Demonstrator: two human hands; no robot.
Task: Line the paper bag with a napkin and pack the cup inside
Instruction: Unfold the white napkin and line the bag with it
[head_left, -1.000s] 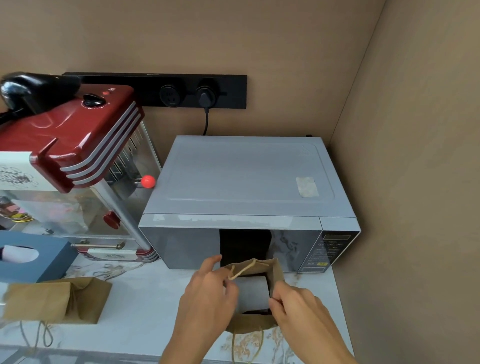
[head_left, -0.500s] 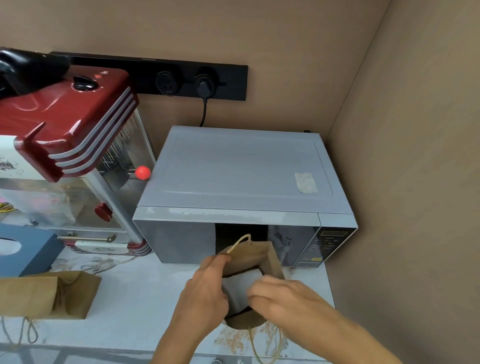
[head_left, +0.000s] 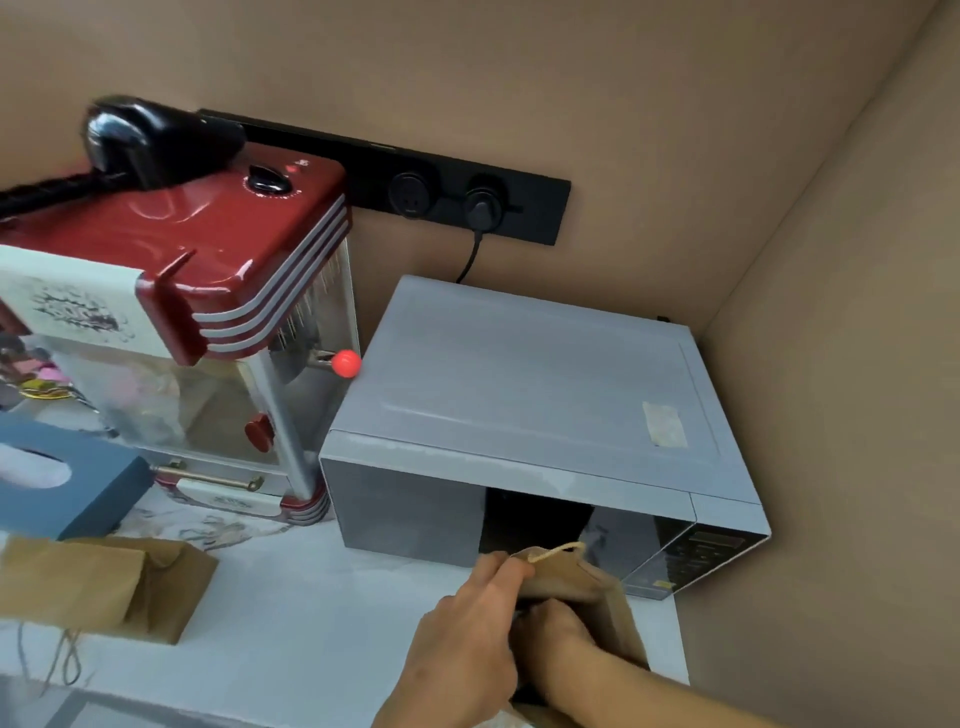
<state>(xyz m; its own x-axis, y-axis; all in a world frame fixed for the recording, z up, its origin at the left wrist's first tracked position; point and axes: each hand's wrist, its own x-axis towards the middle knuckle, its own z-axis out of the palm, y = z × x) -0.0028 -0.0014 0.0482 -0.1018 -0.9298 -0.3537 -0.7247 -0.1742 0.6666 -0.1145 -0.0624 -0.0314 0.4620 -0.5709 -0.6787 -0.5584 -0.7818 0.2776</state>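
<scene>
A brown paper bag with a twine handle stands on the white counter, just in front of the microwave door. My left hand grips the bag's near-left rim and holds its mouth apart. My right hand is pushed down into the bag's opening, with its fingertips hidden inside. The napkin is out of sight inside the bag, covered by my right hand. No cup shows anywhere in the view.
A grey microwave fills the corner right behind the bag. A red popcorn machine stands to its left. A blue tissue box and a second paper bag lie at the left. The side wall is close on the right.
My right hand has gone from the bag's rim down into the bag, pushing the grey napkin out of sight. My left hand kept hold of the rim. The view tilted.
</scene>
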